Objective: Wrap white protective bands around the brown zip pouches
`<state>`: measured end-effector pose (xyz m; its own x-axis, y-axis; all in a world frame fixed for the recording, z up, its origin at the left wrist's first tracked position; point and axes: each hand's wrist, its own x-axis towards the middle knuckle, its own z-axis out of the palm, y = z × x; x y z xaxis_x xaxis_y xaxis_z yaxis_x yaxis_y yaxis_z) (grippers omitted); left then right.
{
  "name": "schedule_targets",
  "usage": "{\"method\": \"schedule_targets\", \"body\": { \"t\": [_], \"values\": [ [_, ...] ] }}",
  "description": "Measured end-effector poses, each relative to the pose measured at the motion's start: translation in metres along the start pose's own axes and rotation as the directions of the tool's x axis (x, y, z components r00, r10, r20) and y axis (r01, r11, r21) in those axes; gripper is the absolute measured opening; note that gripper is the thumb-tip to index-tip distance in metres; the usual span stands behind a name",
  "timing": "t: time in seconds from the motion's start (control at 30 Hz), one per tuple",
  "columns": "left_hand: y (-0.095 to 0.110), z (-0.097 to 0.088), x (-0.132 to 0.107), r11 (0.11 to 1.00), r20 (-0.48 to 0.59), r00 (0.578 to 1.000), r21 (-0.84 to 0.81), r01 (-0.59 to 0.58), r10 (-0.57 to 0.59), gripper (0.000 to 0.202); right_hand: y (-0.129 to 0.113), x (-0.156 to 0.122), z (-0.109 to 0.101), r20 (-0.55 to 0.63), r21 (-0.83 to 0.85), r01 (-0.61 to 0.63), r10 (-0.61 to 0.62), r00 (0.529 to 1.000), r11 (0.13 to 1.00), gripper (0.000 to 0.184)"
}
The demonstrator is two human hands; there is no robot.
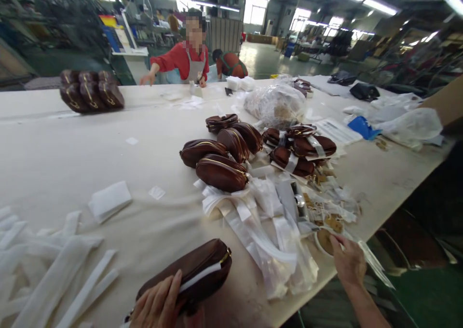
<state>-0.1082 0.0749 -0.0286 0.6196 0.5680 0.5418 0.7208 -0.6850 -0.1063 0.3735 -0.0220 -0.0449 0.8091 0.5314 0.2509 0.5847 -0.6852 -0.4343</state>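
My left hand [159, 299] grips the near end of a dark brown leather pouch [206, 265] at the table's front edge. A white strip [200, 276] lies along the pouch's gold zipper. My right hand [349, 265] is at the table's right edge, its fingers pinched together at the rim of a round white-edged item with a brown middle [325, 241]. What those fingers hold is too small to make out. Around them lie small tags and clear bits [331, 207]. Between my hands spreads a heap of white strips and clear plastic bags [267, 236].
Several finished brown pouches [221, 172] lie mid-table, beside banded ones [314, 147]. Behind them sits a bulging plastic bag [277, 103]. White strips [54, 270] cover the left front. More pouches [92, 91] stand far left. A person in red [179, 60] reaches over the far edge.
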Motion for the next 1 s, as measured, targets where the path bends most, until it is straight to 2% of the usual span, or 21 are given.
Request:
{"method": "schedule_targets", "body": {
  "t": [0.1,0.13,0.2,0.27,0.37,0.47,0.57,0.67,0.87,0.93,1.0],
  "values": [
    [0.002,0.0,0.0,1.0,0.011,1.0,-0.011,0.028,-0.027,0.051,-0.044,-0.011,0.003,0.126,0.072,0.08,-0.089,0.988,0.994,0.066],
    [0.002,0.0,-0.001,0.999,0.013,0.999,-0.016,0.038,-0.038,0.051,-0.064,-0.017,0.011,0.222,0.111,0.117,-0.14,0.965,0.987,0.063],
    [0.003,0.0,-0.001,0.998,0.021,0.998,-0.03,0.055,-0.054,0.051,-0.104,-0.028,0.034,0.338,0.157,0.169,-0.214,0.917,0.973,0.059],
    [0.004,-0.001,-0.001,0.997,0.026,0.998,-0.047,0.06,-0.058,0.051,-0.14,-0.036,0.062,0.401,0.176,0.193,-0.25,0.882,0.965,0.052],
    [0.005,-0.001,-0.001,0.995,0.02,0.997,-0.06,0.074,-0.073,0.046,-0.175,-0.038,0.1,0.466,0.153,0.175,-0.227,0.855,0.973,0.036],
    [0.006,0.0,-0.002,0.994,0.032,0.996,-0.067,0.089,-0.087,0.035,-0.186,-0.033,0.122,0.546,0.125,0.137,-0.184,0.817,0.983,0.025],
    [0.007,0.001,-0.003,0.993,0.027,0.996,-0.08,0.09,-0.088,0.029,-0.184,-0.029,0.126,0.594,0.141,0.13,-0.189,0.782,0.981,0.024],
    [0.008,0.0,-0.003,0.991,0.018,0.995,-0.085,0.104,-0.103,0.028,-0.179,-0.028,0.118,0.591,0.175,0.155,-0.23,0.773,0.972,0.027],
    [0.01,-0.002,0.005,0.988,-0.005,0.994,-0.103,0.112,-0.113,0.027,-0.18,-0.037,0.096,0.461,0.307,0.237,-0.362,0.81,0.922,0.035],
    [0.01,-0.004,0.009,0.989,-0.02,0.993,-0.1,0.113,-0.116,0.027,-0.188,-0.041,0.09,0.439,0.384,0.271,-0.432,0.788,0.883,0.038],
    [0.01,-0.006,0.011,0.987,-0.017,0.992,-0.096,0.126,-0.129,0.027,-0.204,-0.047,0.079,0.437,0.467,0.304,-0.515,0.737,0.831,0.036]
  ]
}}
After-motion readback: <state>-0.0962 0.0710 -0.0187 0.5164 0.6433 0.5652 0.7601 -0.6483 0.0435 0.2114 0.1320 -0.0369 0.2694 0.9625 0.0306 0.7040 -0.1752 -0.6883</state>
